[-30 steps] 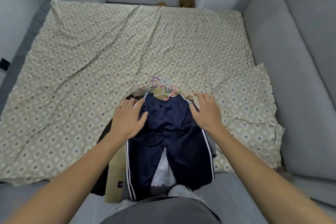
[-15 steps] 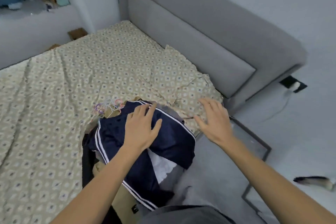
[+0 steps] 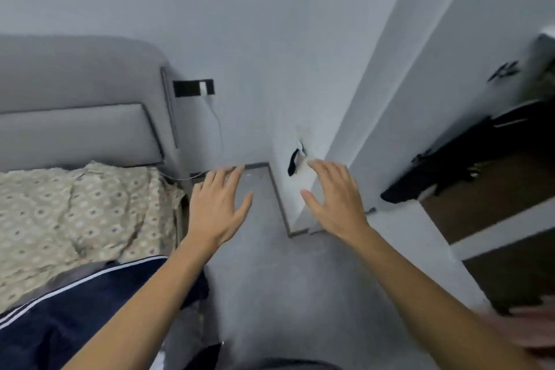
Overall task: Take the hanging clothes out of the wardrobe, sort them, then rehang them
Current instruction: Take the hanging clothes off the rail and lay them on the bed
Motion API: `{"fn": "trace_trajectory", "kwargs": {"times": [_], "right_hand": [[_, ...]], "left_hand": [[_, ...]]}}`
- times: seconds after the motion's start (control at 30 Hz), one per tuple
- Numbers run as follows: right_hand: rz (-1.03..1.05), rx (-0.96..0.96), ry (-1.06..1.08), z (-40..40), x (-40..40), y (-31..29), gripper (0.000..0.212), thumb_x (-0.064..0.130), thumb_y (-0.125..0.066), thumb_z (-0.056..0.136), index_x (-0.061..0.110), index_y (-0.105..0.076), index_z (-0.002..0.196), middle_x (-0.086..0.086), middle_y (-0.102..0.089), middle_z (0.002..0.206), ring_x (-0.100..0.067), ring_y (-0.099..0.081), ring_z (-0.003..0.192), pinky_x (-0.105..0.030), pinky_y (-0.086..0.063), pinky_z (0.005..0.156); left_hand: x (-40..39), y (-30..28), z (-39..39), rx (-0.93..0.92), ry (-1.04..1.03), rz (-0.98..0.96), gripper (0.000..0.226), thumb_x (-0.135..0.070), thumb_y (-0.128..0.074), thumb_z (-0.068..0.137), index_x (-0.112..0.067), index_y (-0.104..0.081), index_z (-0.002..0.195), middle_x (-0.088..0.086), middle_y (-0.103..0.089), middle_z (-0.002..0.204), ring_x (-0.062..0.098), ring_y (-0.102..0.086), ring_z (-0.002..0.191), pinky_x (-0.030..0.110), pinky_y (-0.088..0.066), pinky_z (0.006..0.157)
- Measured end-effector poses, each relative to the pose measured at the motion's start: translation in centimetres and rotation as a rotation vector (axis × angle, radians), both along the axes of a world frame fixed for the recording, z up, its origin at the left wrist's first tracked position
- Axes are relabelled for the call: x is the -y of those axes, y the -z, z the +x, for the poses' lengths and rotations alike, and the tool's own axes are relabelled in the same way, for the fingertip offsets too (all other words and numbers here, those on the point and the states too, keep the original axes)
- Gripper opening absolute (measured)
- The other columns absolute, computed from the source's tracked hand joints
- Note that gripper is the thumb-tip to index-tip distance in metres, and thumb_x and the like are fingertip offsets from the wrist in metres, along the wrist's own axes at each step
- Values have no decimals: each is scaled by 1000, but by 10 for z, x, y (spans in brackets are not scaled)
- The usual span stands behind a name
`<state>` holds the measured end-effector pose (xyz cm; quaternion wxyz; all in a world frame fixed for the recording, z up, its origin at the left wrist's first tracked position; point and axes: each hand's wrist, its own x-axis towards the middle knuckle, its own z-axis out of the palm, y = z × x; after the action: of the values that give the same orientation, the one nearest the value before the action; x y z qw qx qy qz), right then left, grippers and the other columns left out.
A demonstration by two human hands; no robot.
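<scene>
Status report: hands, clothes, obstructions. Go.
Left hand and right hand open, empty, over the floor. Navy striped trousers lie on the bed's edge, untouched. Nothing in the way.

Head view, single: worn high, facing forward-down past the bed's (image 3: 90, 219) right edge toward floor (image 3: 285, 279) and wall (image 3: 270, 39); hands close.

Left of the left hand's fingers (image 3: 223, 182), the bed (image 3: 90, 135) carries a patterned sheet (image 3: 75, 210) and navy striped trousers (image 3: 90, 309) at its near edge.
</scene>
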<state>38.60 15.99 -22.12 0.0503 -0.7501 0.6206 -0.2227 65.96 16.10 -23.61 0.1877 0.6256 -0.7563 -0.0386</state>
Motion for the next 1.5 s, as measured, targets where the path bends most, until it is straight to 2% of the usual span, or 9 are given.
{"fn": "trace_trajectory", "kwargs": {"times": [0.23, 0.37, 0.5, 0.67, 0.83, 0.97, 1.1, 1.3, 1.5], "right_hand": [[-38, 85, 299, -160, -45, -14, 58, 45, -61, 97, 24, -48, 150, 5, -53, 144, -20, -44, 134, -44, -41, 105], [-62, 131, 418, -216, -58, -16, 58, 49, -57, 96, 26, -47, 149, 7, -52, 146, -18, -43, 136, -46, -42, 108], [-65, 151, 529, -258, -74, -17, 58, 47, -58, 97, 28, -47, 150, 10, -51, 146, -14, -42, 136, -40, -40, 109], [-45, 144, 740, -325, -95, -12, 57, 53, -52, 98, 28, -47, 150, 8, -52, 147, -13, -44, 134, -36, -41, 111], [-53, 138, 949, -364, -107, -13, 56, 46, -55, 99, 27, -47, 150, 8, -52, 146, -14, -42, 135, -41, -41, 110], [-51, 120, 1089, -381, -111, -18, 61, 53, -49, 96, 25, -46, 151, 6, -52, 144, -18, -45, 132, -41, -43, 106], [-29, 113, 1211, -394, -114, -19, 60, 54, -53, 99, 30, -41, 153, 8, -49, 145, -16, -43, 134, -40, -41, 107], [13, 118, 1293, -434, -113, -13, 61, 56, -52, 99, 30, -40, 153, 7, -50, 141, -17, -43, 132, -44, -43, 106], [-15, 147, 1185, -508, -74, -3, 59, 51, -54, 101, 26, -44, 153, 3, -52, 143, -18, -46, 129, -43, -45, 104]], "left_hand": [[26, -31, -163, -10, 264, -51, 63, -59, -39, 100, -23, -48, 151, -1, -59, 129, 25, -54, 121, 44, -50, 90], [31, -41, -229, -23, 345, -61, 63, -59, -38, 101, -24, -47, 152, 0, -60, 131, 25, -52, 125, 45, -49, 92], [38, -37, -288, -20, 485, -52, 64, -60, -38, 100, -23, -51, 150, 0, -61, 130, 26, -54, 124, 47, -49, 90], [73, -29, -381, -15, 696, -19, 64, -58, -37, 100, -22, -51, 150, 1, -62, 128, 26, -55, 119, 45, -49, 87], [109, -21, -461, -38, 920, -5, 65, -59, -31, 102, -23, -47, 154, 0, -61, 130, 24, -53, 120, 43, -47, 90], [132, -21, -515, -51, 1078, -12, 65, -58, -34, 101, -19, -51, 151, 3, -63, 129, 29, -57, 116, 43, -48, 85], [147, -19, -559, -88, 1190, -6, 64, -56, -37, 101, -17, -53, 149, 5, -63, 128, 29, -57, 114, 45, -51, 83], [159, -13, -622, -90, 1265, 1, 64, -57, -36, 102, -20, -50, 152, 6, -62, 128, 28, -56, 117, 46, -50, 87], [183, -19, -675, -59, 1212, -21, 63, -56, -38, 101, -20, -48, 153, 4, -60, 130, 27, -54, 115, 46, -50, 85]]}}
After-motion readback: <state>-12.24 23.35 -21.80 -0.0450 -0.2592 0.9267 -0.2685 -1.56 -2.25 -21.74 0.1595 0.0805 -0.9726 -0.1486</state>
